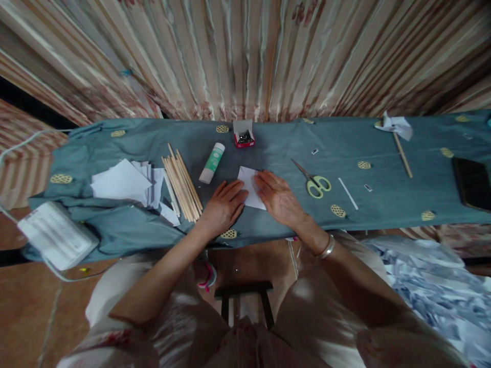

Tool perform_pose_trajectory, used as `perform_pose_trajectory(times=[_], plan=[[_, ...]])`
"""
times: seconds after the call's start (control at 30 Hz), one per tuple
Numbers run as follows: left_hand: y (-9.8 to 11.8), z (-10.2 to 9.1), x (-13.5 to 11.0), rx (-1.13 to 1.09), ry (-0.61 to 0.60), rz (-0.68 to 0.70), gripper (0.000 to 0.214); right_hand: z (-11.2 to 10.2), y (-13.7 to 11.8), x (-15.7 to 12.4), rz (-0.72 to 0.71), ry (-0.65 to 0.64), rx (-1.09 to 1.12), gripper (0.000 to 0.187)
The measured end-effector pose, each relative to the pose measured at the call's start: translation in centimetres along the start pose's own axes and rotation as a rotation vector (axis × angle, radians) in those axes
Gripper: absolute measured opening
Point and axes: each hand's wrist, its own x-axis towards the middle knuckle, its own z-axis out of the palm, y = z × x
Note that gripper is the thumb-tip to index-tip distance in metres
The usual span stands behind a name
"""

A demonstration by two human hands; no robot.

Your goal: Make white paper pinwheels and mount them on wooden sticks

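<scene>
A small white sheet of paper (251, 191) with a crease near its top lies on the cloth-covered table in front of me. My left hand (225, 206) rests flat with its fingertips on the paper's left edge. From the other side, my right hand (279, 198) lies flat over the right part of the sheet, fingers stretched out and hiding that edge. A glue stick (212, 163) lies just beyond my left hand. Green-handled scissors (315, 184) lie right of my right hand, blades slightly apart.
Wooden sticks (182, 186) and a stack of white paper (121, 183) lie to the left, near a white power strip (57, 235). An open red box (244, 135) of small dark items stands behind. Rightward are a paper strip (348, 194), a paper pinwheel (397, 127) and a phone (472, 183).
</scene>
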Motion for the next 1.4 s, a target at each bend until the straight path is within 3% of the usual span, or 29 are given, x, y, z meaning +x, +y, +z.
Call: perform_pose_trajectory(times=[0.6,1.0,1.1,1.27,1.4], plan=[[0.1,-1.8,-1.8,0.065,0.115,0.044,0.031,-0.4,-0.3,0.3,0.012,-0.012,-0.039,0.042],[-0.7,-3.0,2.5,-0.021,0.405,-0.033,0.028,-0.4,-0.7,0.5,-0.009,-0.016,-0.117,0.046],[-1.1,-2.5,3.0,-0.041,0.357,-0.026,0.025,-0.5,-0.6,0.3,-0.045,-0.056,-0.168,0.047],[-1.0,-0.8,3.5,-0.014,0.1,-0.047,0.033,-0.6,-0.6,0.3,-0.05,-0.074,-0.197,0.048],[-1.2,-0.5,3.6,0.02,0.05,-0.122,0.035,-0.7,-0.8,0.5,-0.034,-0.079,-0.165,0.048]])
